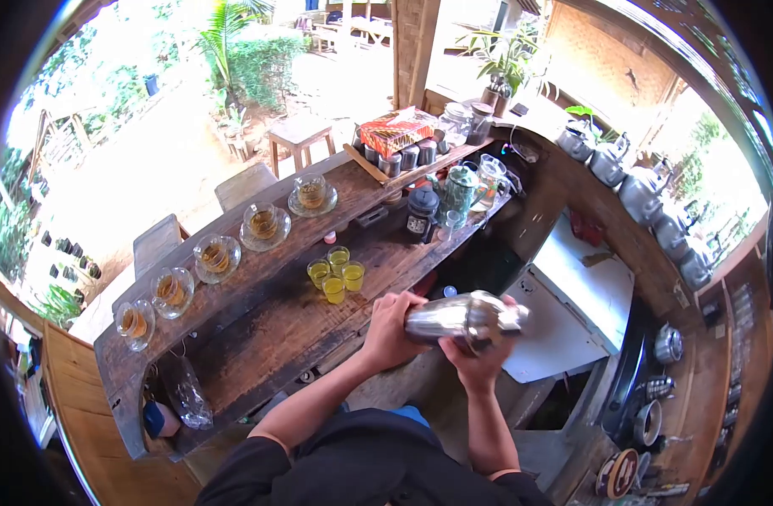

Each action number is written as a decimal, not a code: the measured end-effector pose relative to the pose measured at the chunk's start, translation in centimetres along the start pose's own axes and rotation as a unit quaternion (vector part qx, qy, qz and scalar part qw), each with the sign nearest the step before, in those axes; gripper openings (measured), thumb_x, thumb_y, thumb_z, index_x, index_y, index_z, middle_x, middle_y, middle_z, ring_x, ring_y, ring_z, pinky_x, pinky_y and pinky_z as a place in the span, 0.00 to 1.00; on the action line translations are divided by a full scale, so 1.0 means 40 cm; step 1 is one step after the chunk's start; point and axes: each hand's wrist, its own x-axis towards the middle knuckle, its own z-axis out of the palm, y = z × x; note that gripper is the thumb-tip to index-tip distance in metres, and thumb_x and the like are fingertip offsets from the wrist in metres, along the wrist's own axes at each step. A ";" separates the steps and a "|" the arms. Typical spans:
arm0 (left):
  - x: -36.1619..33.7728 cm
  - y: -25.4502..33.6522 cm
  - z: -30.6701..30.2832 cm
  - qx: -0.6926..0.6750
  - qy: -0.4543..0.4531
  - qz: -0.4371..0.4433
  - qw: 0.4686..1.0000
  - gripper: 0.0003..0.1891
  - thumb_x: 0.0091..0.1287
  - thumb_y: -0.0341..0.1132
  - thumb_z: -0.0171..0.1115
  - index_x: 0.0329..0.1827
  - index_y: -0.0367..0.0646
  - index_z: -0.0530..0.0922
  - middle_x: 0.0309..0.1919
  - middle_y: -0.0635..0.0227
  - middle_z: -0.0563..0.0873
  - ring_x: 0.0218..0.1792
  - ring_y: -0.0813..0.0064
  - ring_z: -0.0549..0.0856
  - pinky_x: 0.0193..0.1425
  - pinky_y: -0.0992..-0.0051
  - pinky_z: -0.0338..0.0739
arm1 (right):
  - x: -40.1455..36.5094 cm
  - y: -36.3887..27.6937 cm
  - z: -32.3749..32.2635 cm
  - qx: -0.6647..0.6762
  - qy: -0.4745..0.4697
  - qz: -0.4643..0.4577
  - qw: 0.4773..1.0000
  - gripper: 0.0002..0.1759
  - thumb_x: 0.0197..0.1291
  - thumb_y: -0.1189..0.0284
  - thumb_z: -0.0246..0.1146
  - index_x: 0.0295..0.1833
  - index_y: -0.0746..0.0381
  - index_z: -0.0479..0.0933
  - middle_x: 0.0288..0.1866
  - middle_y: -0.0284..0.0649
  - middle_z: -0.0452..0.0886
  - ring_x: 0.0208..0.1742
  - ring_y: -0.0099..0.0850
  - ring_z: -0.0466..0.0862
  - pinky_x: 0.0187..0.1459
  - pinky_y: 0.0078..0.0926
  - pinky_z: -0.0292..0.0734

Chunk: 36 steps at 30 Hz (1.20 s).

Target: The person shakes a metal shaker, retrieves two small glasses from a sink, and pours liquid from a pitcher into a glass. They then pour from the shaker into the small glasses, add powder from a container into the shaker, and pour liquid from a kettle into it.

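A shiny steel cocktail shaker (441,320) is held nearly level in front of my chest, between both hands. Around its left end wraps my left hand (392,329). At the other end my right hand (481,358) grips the shaker, with some blur over the fingers and metal. Just beyond my left hand, several small glasses of yellow-green liquid (333,291) stand grouped on the wooden counter (243,354). Along the counter's raised outer ledge runs a row of clear cups on saucers, one being a glass cup (264,222) with amber contents.
A French press (422,212), a teal pitcher (460,192) and a glass jug (490,179) stand on the counter's far right. Behind them is a tray with metal tins and an orange packet (397,129). A white chest freezer (563,295) sits right; metal kettles (642,194) line the far ledge.
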 end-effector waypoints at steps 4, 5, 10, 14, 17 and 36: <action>0.152 0.200 -0.016 -0.004 0.079 0.182 0.980 0.32 0.45 0.32 0.83 0.55 0.48 0.78 0.50 0.67 0.88 0.51 0.60 0.84 0.60 0.61 0.73 | 0.118 -0.066 -0.108 0.318 0.069 -0.142 0.935 0.72 0.40 0.57 0.90 0.84 0.43 0.46 0.74 0.55 0.64 0.70 0.55 0.79 0.64 0.57 0.85; 0.171 0.238 -0.011 -0.005 0.092 0.196 0.976 0.30 0.47 0.30 0.81 0.56 0.48 0.78 0.50 0.66 0.90 0.52 0.61 0.85 0.61 0.62 0.73 | 0.145 -0.061 -0.128 0.325 0.067 -0.170 0.928 0.73 0.39 0.54 0.90 0.84 0.43 0.46 0.73 0.55 0.64 0.69 0.55 0.79 0.63 0.55 0.86; 0.121 0.094 0.158 -0.037 0.041 0.022 0.998 0.31 0.45 0.33 0.83 0.53 0.44 0.77 0.49 0.62 0.86 0.52 0.53 0.84 0.58 0.60 0.76 | 0.109 0.140 -0.123 0.193 -0.026 -0.098 0.976 0.68 0.47 0.57 0.87 0.83 0.58 0.47 0.73 0.53 0.66 0.71 0.49 0.76 0.66 0.53 0.82; 0.128 0.098 0.218 -0.017 0.017 -0.012 1.000 0.31 0.45 0.33 0.82 0.54 0.46 0.77 0.48 0.63 0.87 0.52 0.53 0.83 0.59 0.59 0.75 | 0.115 0.179 -0.152 0.142 0.023 0.079 0.986 0.60 0.40 0.62 0.90 0.74 0.66 0.60 0.66 0.49 0.73 0.63 0.40 0.82 0.66 0.41 0.79; 0.218 0.257 0.178 0.004 0.064 0.068 0.996 0.30 0.47 0.31 0.79 0.55 0.47 0.77 0.47 0.65 0.87 0.52 0.54 0.83 0.60 0.58 0.75 | 0.219 0.126 -0.234 0.288 0.034 -0.115 0.950 0.68 0.37 0.57 0.91 0.79 0.58 0.52 0.70 0.53 0.70 0.65 0.46 0.82 0.65 0.49 0.83; 0.262 0.363 0.267 0.114 0.134 0.171 0.969 0.30 0.47 0.31 0.80 0.55 0.48 0.78 0.49 0.67 0.91 0.47 0.59 0.84 0.57 0.62 0.75 | 0.251 0.187 -0.336 0.412 0.064 -0.160 0.895 0.73 0.42 0.54 0.88 0.82 0.58 0.43 0.70 0.53 0.69 0.68 0.54 0.80 0.65 0.54 0.84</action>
